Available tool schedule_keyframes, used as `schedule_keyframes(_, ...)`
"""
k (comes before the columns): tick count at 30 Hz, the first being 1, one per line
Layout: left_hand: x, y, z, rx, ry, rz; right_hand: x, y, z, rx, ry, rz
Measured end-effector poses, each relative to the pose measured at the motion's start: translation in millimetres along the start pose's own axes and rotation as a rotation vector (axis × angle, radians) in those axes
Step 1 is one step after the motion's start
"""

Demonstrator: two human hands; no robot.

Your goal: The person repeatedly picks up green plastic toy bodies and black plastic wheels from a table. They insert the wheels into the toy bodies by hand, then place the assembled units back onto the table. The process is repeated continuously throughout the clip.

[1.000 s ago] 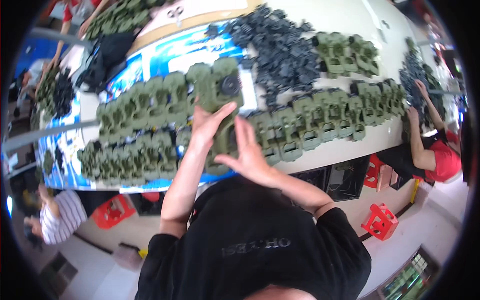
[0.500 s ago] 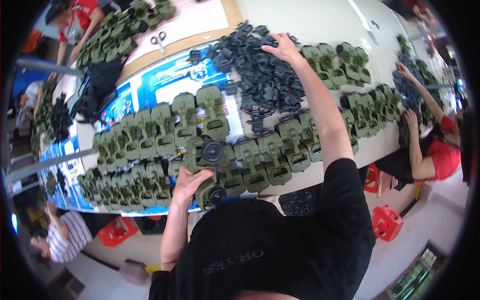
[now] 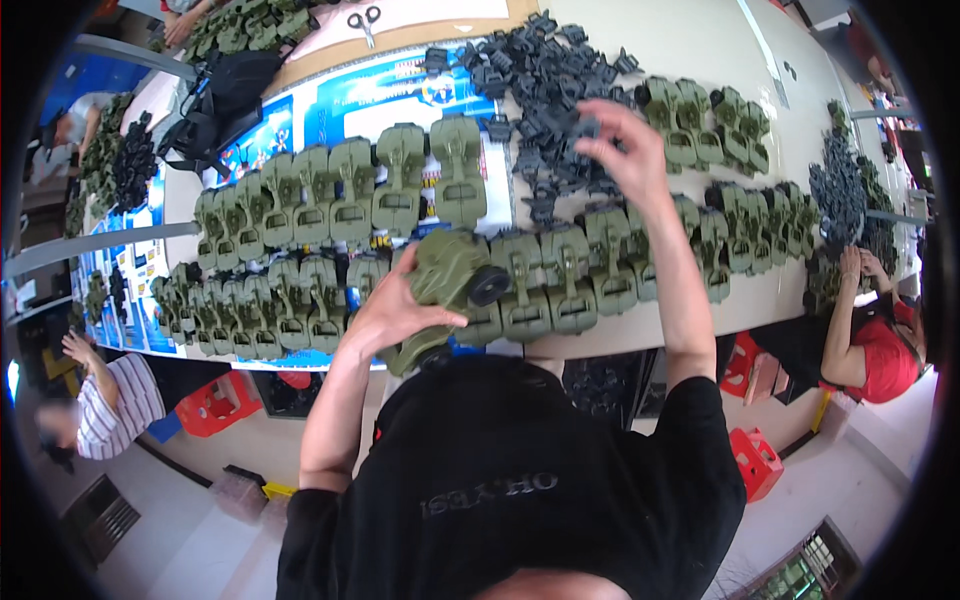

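Observation:
My left hand (image 3: 392, 308) is wrapped round an olive-green plastic toy vehicle (image 3: 447, 268) with black wheels, held tilted close to my chest over the near row. My right hand (image 3: 632, 150), slightly blurred, is raised by the right side of a heap of dark grey plastic parts (image 3: 540, 75). Between its thumb and fingers shows a small dark grey plastic part (image 3: 588, 128); its exact shape is unclear. Several matching green vehicle bodies (image 3: 352, 190) stand side by side in two long rows across the table, beyond and below my left hand.
More green bodies (image 3: 697, 120) stand right of the heap. Scissors (image 3: 366, 26) lie at the back, and a black bag (image 3: 228, 95) sits back left. Co-workers sit at right, in a red shirt (image 3: 880, 350), and at left, in a striped shirt (image 3: 118, 405). A red stool (image 3: 755, 465) stands behind.
My right hand has drawn back from the heap toward me, a small dark part now between its fingers. My left hand has turned the toy vehicle. The whole view has shifted.

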State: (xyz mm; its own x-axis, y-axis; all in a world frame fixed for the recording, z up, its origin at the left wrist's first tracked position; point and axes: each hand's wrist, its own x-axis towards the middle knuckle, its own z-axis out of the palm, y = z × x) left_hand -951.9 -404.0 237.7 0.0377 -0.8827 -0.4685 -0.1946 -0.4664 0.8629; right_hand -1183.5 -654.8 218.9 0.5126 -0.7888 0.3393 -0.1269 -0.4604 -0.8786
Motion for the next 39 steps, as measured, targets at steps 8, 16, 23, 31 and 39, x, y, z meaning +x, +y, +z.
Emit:
schedule_keyframes(8, -17.4, 27.9, 12.2, 0.311, -0.108, 0.091, -133.2, -94.9, 50.7, -0.209, -0.083, -0.303)
schedule_keyframes(16, -51.0, 11.6, 4.1, 0.252, -0.134, 0.136, -158.4, -119.8, 66.9, -0.014, -0.227, -0.092)
schedule_keyframes(23, -62.9, -2.2, -6.1, 0.409, -0.086, 0.117, -141.5, -139.9, 74.8, 0.596, -0.187, 0.565)
schedule_keyframes(31, -69.4, -12.7, -0.8, 0.398, -0.144, 0.055, -167.5, -125.4, 117.8, 0.437, -0.113, 0.594)
schedule_keyframes(39, -69.8, -18.0, -4.9, 0.389, -0.106, 0.045, -176.3, -143.8, 118.8, 0.449, -0.127, 0.644)
